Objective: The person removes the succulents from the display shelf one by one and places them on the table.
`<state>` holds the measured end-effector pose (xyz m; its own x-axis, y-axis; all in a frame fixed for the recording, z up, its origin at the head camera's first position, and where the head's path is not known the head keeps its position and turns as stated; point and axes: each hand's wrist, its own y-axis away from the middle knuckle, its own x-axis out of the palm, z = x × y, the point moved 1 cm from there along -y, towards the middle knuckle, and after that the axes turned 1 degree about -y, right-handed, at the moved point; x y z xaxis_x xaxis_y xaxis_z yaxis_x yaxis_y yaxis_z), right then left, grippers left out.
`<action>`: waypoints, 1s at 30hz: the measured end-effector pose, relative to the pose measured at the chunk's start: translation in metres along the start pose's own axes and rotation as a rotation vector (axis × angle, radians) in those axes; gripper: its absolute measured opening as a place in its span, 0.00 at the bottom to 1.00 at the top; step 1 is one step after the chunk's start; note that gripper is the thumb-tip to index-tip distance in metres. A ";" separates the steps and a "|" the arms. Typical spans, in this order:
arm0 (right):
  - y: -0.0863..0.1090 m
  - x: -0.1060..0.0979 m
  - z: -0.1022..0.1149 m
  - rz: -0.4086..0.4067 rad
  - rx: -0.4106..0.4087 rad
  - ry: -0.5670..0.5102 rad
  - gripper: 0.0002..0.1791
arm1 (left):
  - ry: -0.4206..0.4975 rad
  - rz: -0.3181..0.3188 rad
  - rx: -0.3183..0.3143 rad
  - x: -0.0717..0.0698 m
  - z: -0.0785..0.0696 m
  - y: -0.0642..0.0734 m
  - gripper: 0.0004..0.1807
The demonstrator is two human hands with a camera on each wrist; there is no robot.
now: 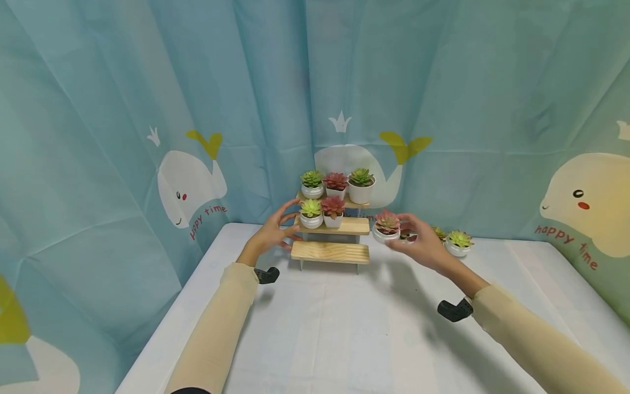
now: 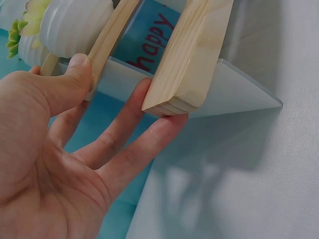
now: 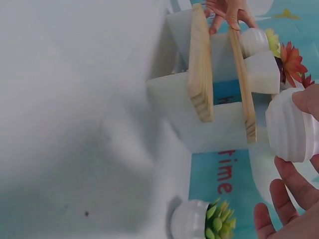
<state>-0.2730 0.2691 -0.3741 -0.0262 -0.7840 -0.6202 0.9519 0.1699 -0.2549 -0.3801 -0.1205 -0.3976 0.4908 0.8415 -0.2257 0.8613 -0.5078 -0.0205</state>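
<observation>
Stand: might slide or tilt, in all likelihood, if the left hand [image 1: 269, 232] pushed its end unevenly.
Red plant: could be knocked if the pot [image 1: 385, 235] came in too close; a low approach might clip the middle board [image 1: 351, 225].
Left hand: fingers and thumb gripping the stand [image 1: 331, 252].
Right hand [image 1: 424, 245]: grasping the pot.
Pot: between thumb and fingers, aloft, just right of the middle board.

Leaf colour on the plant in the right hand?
Dusty pink succulent; shows best in the head view.
</observation>
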 end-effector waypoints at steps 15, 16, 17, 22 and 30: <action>0.023 0.000 -0.018 -0.013 0.020 0.021 0.36 | -0.002 0.006 0.016 -0.001 0.000 0.001 0.42; 0.025 0.001 -0.020 -0.015 0.023 0.019 0.36 | -0.002 0.006 0.015 0.000 0.000 0.001 0.42; 0.027 0.002 -0.022 -0.015 0.028 0.020 0.36 | 0.001 0.007 0.016 0.000 0.000 0.001 0.42; 0.034 0.006 -0.034 -0.013 0.051 0.015 0.35 | -0.003 0.002 0.009 0.000 0.000 0.000 0.42; 0.042 0.011 -0.051 0.000 0.071 -0.010 0.35 | -0.004 0.002 0.012 -0.001 0.001 -0.001 0.42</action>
<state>-0.2484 0.2981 -0.4293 -0.0235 -0.7900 -0.6127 0.9712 0.1273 -0.2014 -0.3822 -0.1212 -0.3987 0.4922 0.8396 -0.2298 0.8584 -0.5120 -0.0319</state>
